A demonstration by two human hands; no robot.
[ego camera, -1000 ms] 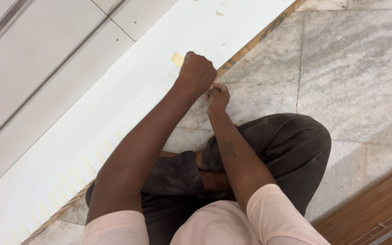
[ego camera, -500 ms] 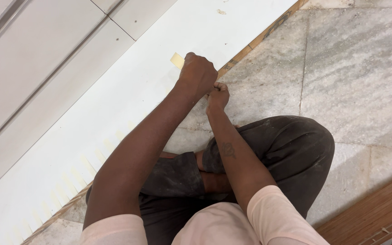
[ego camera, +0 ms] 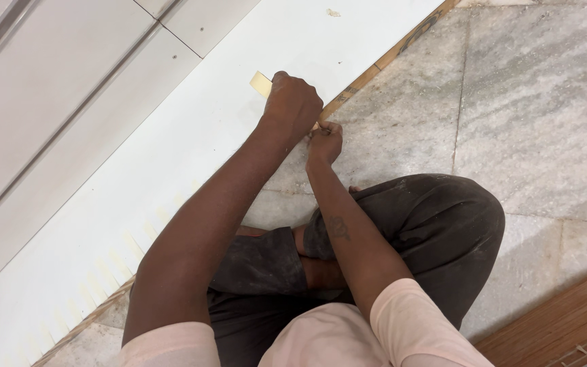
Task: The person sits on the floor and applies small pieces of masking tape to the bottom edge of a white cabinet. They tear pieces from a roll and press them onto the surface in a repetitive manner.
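I sit cross-legged on a marble floor beside a white board [ego camera: 191, 156] that lies along it. My left hand [ego camera: 295, 107] is closed on a short strip of pale yellow tape [ego camera: 261, 83], pressing it onto the board near its edge. My right hand [ego camera: 325, 141] sits just below, with its fingers pinched at the board's brown wooden edge [ego camera: 375, 71], where the tape's other end seems to be. Whether the right fingers hold the tape itself is hidden by the left hand.
Several pale tape strips [ego camera: 127, 246] cross the board's edge at the lower left. Grey marble tiles [ego camera: 511, 109] spread to the right. A brown wooden surface [ego camera: 565, 326] shows at the bottom right. White panelled furniture [ego camera: 49, 81] lies beyond the board.
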